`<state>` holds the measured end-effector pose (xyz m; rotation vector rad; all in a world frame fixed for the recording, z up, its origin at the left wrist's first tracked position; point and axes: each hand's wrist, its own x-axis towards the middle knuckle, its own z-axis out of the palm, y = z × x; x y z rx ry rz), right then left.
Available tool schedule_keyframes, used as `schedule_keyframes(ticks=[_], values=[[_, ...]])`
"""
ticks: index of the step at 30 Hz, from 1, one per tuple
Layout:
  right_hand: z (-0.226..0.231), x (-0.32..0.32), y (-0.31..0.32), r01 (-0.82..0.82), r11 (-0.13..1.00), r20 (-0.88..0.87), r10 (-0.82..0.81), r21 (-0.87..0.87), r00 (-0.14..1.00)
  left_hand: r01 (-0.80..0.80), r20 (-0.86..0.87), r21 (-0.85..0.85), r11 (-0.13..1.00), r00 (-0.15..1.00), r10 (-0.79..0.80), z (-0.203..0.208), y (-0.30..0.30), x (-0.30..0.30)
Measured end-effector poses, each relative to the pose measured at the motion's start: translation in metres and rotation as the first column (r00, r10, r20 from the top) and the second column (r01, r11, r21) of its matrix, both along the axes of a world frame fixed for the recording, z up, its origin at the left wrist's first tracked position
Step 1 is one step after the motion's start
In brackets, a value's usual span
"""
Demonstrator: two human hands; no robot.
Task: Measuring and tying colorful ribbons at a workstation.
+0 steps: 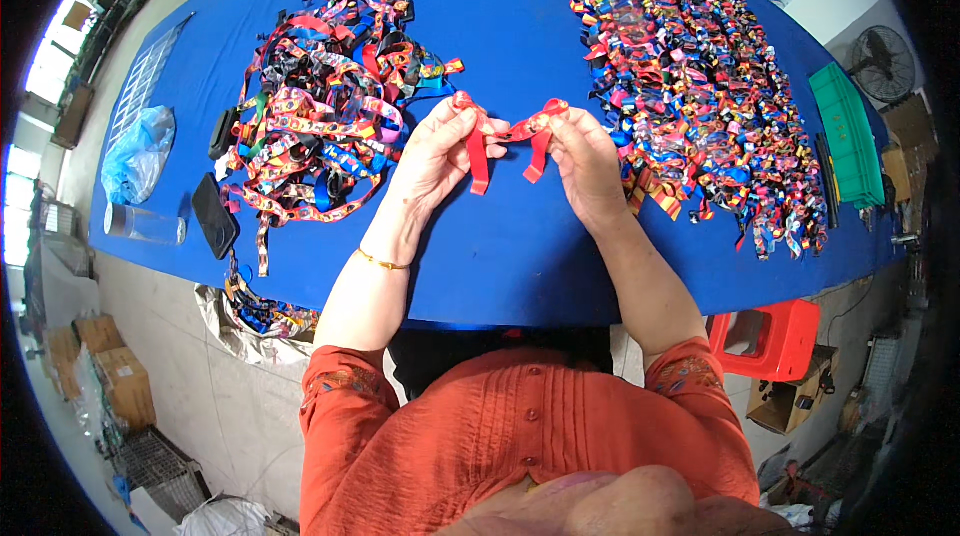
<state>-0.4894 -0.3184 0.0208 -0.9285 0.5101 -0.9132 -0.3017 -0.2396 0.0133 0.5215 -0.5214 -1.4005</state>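
A red printed ribbon strap point(480, 164) is stretched between my two hands above the blue-covered table, with short red ends hanging down. My left hand point(438, 148) pinches one part of it between thumb and fingers. Opposite, my right hand point(588, 154) grips the other part the same way. Just left of my left hand lies a loose, tangled heap of printed straps point(312, 126) in red, black and blue. Beyond my right hand, many bundled colourful straps point(690, 86) lie in long dense rows.
On the table's left are a black phone point(214, 216), a clear bottle point(145, 224) and a blue plastic bag point(140, 154). A green tray point(846, 134) stands at the right edge, near a fan point(882, 64). Below the table are a red stool point(768, 341) and a sack of straps point(255, 321).
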Motion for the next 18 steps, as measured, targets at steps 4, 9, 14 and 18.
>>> schedule_keyframes(ticks=[4, 9, 14, 18], values=[[0.001, 0.001, 0.002, -0.003, 1.0, -0.007, 0.003, 0.027, 1.0, 0.016, 0.055, 0.054, 0.998, 0.998, -0.019, 0.006, 0.0, -0.002], [0.006, 0.001, 0.005, -0.04, 0.997, -0.035, 0.042, 0.061, 0.998, -0.002, 0.044, 0.064, 0.998, 0.999, -0.001, 0.008, -0.001, 0.0], [0.0, 0.001, 0.005, -0.06, 0.996, -0.078, 0.065, 0.063, 0.995, 0.03, -0.005, 0.032, 0.999, 1.0, -0.03, 0.004, -0.002, 0.002], [-0.008, -0.001, 0.001, -0.067, 0.997, -0.103, 0.069, 0.025, 0.992, 0.04, -0.018, 0.038, 0.998, 0.999, -0.04, 0.006, -0.002, -0.001]])
